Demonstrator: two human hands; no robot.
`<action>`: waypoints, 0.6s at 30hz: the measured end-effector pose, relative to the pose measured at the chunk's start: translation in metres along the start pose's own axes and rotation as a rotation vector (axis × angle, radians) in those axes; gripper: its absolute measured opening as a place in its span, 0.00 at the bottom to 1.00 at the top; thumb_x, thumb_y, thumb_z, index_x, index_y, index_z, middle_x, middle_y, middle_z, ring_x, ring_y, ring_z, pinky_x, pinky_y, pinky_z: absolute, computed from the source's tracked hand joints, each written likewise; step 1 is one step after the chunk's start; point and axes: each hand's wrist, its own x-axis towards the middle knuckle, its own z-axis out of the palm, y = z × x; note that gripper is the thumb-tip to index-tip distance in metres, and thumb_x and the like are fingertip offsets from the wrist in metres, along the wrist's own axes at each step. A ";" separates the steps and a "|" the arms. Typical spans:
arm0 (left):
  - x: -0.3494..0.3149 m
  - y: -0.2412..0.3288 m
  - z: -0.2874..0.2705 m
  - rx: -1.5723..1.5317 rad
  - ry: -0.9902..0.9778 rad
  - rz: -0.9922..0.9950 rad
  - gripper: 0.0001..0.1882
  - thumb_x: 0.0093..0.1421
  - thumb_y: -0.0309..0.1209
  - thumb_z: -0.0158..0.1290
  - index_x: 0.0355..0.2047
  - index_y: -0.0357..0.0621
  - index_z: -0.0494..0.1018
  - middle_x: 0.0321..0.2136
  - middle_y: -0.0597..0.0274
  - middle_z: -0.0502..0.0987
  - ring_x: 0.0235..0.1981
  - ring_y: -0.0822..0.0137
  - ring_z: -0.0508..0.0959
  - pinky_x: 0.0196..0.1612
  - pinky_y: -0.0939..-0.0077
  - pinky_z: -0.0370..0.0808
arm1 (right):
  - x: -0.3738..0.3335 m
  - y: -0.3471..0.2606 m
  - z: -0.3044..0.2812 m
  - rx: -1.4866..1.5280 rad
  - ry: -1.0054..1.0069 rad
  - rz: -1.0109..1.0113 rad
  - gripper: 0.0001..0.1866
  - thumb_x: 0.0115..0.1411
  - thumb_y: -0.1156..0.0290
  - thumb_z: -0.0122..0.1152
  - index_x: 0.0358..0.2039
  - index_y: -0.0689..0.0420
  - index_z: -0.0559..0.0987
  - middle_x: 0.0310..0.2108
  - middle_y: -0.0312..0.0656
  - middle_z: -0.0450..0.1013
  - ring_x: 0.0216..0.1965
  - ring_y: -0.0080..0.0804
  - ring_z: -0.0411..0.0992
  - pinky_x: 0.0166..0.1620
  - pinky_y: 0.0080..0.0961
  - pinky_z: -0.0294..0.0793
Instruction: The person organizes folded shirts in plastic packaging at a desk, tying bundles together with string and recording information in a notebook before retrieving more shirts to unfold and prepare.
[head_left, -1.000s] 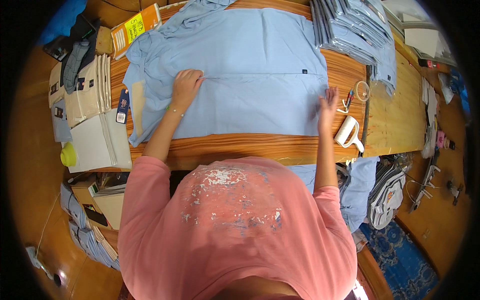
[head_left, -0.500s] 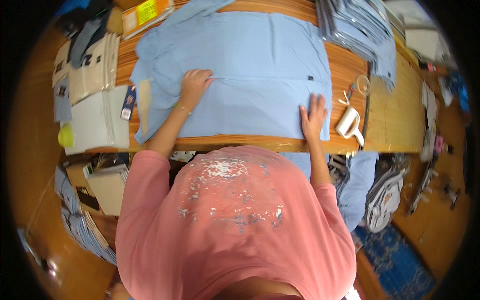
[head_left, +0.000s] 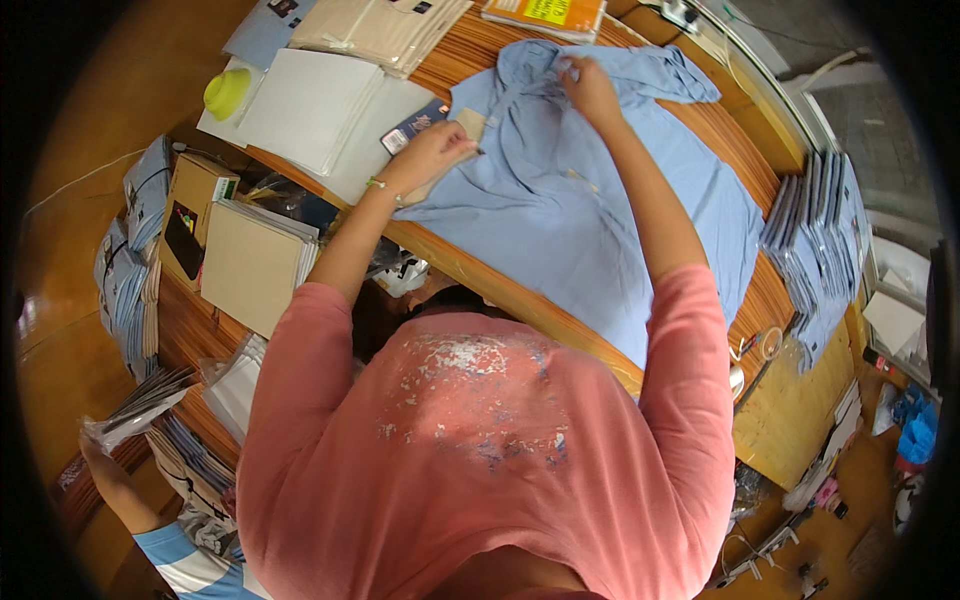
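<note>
A light blue shirt (head_left: 590,240) lies spread over the wood-grain table, its upper part bunched. My right hand (head_left: 590,88) is at the far bunched part, fingers closed on the fabric. My left hand (head_left: 432,158) is over the shirt's left edge, fingertips pressed together. A small dark tip shows at those fingertips; what it belongs to is hidden. Beneath and beside this hand runs a beige strip (head_left: 470,124). A dark blue printed tag (head_left: 414,126) lies just left of my left hand.
White sheets (head_left: 310,110), a yellow-green cup-like object (head_left: 227,93) and packed beige garments (head_left: 375,30) lie at the left. Bagged blue shirts (head_left: 822,235) are stacked at the right. At the lower left, another person's hand (head_left: 105,470) is by clear plastic packs.
My view has swung toward the left. My right hand has gone from the shirt's lower right to its bunched part, and my left hand from the shirt's middle to the beige strip.
</note>
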 end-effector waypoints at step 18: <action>0.026 -0.044 -0.009 0.202 -0.387 0.157 0.26 0.45 0.41 0.60 0.38 0.33 0.69 0.36 0.49 0.72 0.42 0.52 0.71 0.44 0.64 0.67 | 0.095 0.108 -0.133 -0.204 0.039 0.284 0.15 0.55 0.60 0.53 0.34 0.58 0.77 0.24 0.43 0.76 0.26 0.30 0.76 0.28 0.26 0.73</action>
